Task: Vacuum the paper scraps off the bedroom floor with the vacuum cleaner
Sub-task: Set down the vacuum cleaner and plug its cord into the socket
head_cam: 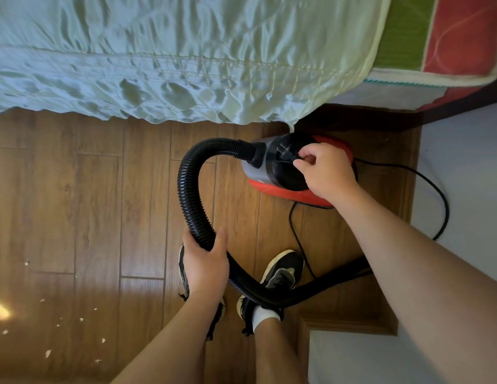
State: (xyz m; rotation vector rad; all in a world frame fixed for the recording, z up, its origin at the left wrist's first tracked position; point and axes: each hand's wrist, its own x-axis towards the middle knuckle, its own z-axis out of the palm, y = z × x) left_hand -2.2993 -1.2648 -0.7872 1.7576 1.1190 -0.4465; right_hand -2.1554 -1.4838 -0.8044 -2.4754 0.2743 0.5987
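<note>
A red, grey and black vacuum cleaner (272, 167) sits on the wooden floor beside the bed. Its black ribbed hose (192, 189) curves out of the front and loops back past my feet. My left hand (205, 261) is closed around the hose near my shoes. My right hand (325, 170) rests on top of the vacuum body, fingers pinched on the black handle or switch there. Several small white paper scraps (81, 319) lie scattered on the floor at the lower left. The hose's nozzle end is out of sight.
The bed with a pale green satin cover (186, 56) fills the top of the view and overhangs the floor. A black power cord (436, 189) loops right of the vacuum along a white wall (463, 167). My black shoes (283, 270) stand under the hose.
</note>
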